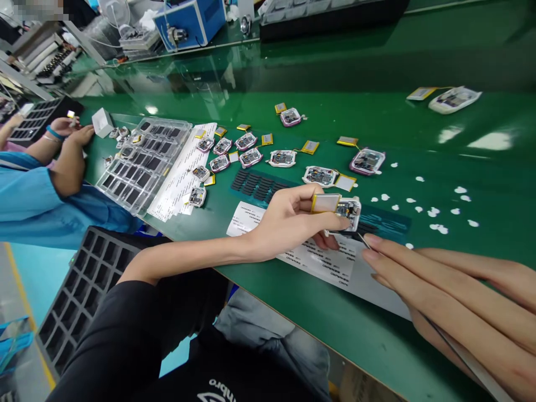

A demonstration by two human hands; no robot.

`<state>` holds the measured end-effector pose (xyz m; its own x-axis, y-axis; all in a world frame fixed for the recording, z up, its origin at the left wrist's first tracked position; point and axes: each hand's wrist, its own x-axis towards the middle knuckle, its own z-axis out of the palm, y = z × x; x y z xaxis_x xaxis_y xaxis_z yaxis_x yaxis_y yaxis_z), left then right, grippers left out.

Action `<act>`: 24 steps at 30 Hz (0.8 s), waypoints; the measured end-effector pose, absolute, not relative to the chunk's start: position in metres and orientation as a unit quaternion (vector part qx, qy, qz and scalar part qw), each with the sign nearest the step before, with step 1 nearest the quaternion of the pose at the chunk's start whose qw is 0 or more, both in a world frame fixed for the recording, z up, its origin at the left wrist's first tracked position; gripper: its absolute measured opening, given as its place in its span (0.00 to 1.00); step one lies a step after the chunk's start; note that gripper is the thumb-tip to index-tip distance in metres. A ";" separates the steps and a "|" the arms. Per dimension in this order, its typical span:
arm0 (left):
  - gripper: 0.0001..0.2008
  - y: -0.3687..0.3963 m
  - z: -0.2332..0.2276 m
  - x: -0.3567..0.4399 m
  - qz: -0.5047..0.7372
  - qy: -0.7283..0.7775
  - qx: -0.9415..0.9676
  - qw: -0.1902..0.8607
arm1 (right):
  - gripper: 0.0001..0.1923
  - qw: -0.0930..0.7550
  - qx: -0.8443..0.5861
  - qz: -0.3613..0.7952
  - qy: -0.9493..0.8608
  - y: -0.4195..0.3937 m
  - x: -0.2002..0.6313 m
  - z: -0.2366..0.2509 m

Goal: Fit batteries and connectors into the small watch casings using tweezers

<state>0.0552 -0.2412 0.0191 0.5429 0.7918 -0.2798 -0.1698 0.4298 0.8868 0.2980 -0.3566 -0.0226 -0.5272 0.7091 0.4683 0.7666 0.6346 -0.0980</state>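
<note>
My left hand (288, 220) is closed on a small white-framed device with an exposed circuit board (348, 211). Its silver and yellow battery (326, 203) lies over my fingers. In my right hand (452, 296) is a pair of metal tweezers (454, 352), pinched between fingers and thumb, the tip at the device's lower edge by a dark strip. Below both hands lies a white printed sheet (322, 259). A teal sheet of black adhesive pieces (255, 187) is partly hidden behind my left hand.
Several open devices with batteries (320, 176) are spread over the green bench (259, 279). White scraps (433, 212) lie at right. Further left are a clear compartment tray (144, 162) and a co-worker's hands (71, 131). A black compartment tray (86, 285) sits beside my left arm.
</note>
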 end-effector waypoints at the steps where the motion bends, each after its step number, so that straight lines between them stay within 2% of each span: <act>1: 0.25 -0.242 0.018 0.055 0.314 0.358 0.432 0.766 | 0.30 0.245 -0.413 -0.067 -0.875 -0.356 0.297 -0.023; 9: 0.25 -0.243 0.014 0.055 0.301 0.352 0.454 0.761 | 0.29 0.256 -0.389 -0.085 -0.881 -0.351 0.283 -0.021; 18: 0.27 -0.244 0.013 0.055 0.302 0.338 0.449 0.770 | 0.30 0.254 -0.418 -0.015 -0.872 -0.356 0.284 -0.020; 24: 0.23 -0.247 0.007 0.058 0.324 0.327 0.456 0.761 | 0.29 0.275 -0.430 0.013 -0.860 -0.349 0.292 -0.020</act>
